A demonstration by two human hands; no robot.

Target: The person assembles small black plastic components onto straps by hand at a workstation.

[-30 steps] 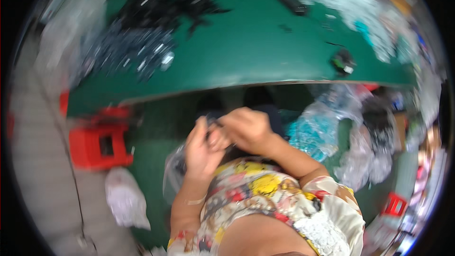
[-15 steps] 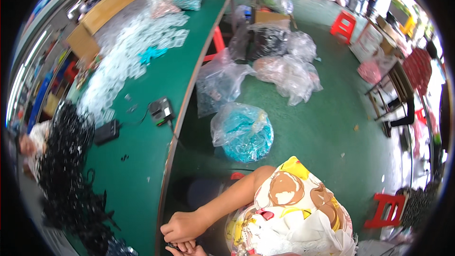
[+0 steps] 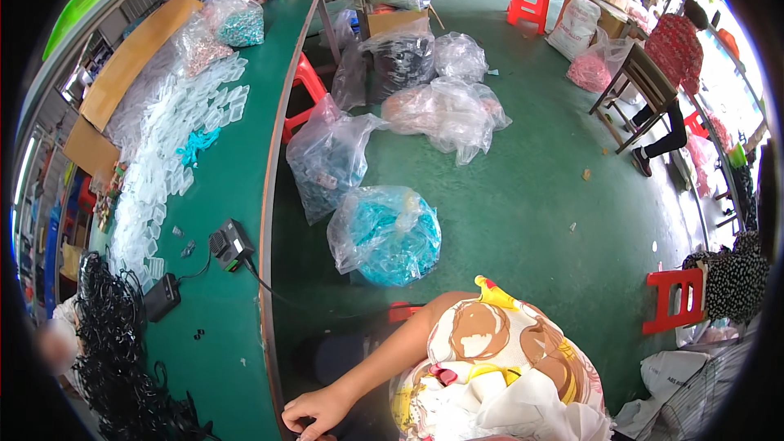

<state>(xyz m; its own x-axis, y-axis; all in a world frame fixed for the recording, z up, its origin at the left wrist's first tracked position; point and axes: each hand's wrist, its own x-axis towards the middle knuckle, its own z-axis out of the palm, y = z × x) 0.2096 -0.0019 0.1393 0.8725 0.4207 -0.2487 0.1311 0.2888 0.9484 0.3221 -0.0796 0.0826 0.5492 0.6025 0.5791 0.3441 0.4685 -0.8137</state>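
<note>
My right hand is at the table's edge, low in the view, with its bare forearm reaching down to it from the upper right. Its fingers are curled, thumb and forefinger round a small dark spot I cannot make out. My left hand is almost wholly cut off by the lower edge; only a sliver of skin shows under the right hand. On the green table lie a tangled heap of black strips, a small black device with a cable and a black box-shaped unit.
Clear plastic pieces are spread along the table, with a turquoise bunch beside them. Filled bags stand on the floor, one holding turquoise items. Red stools and a person by a wooden chair are at the right.
The view has swung right, so the table and bags sit further left. Both hands were together at a small black thing; now the right hand's fingers are less tightly closed and the left has nearly left the view.
</note>
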